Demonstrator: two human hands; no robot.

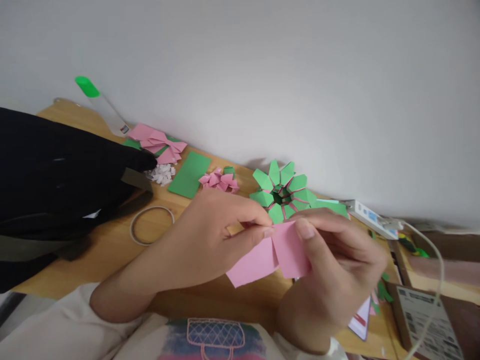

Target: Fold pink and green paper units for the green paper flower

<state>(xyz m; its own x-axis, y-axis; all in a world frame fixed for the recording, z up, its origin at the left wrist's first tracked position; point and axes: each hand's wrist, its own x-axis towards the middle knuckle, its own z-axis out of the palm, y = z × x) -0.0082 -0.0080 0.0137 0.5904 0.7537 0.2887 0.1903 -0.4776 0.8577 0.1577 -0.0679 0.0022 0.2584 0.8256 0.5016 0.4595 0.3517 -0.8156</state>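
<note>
1. Behind a wooden desk (108,260), just a plain pale grey wall (240,75); along the wall side of the desk, from left to right, pink folded pieces (161,145), a green sheet (190,174), small pink folds (219,181) and a green-and-pink paper ring (299,182).
2. Nearer the left, beside a black fabric item (56,185), white scraps (163,174) and a thin round band (132,231); off to the right, a power strip (369,220) with a plug in it.
3. In hand, up in front of the chest and nearer than the paper ring: pink paper (292,252), in two flaps with a narrow gap between. Too unclear to tell whether one slit sheet or two pieces.
4. Left hand (210,235): thumb and index finger closed in a pinch at the top edge, near the gap.
5. Right hand (341,270): thumb pressed flat on the right flap, fingers curled behind, gripping lightly.
6. Step in hand, by judgement: creasing or adjusting at the top edge. Calls for a steady right-hand hold, with small, gentle pressure from the left fingertips, so as not to tear near the gap.
</note>
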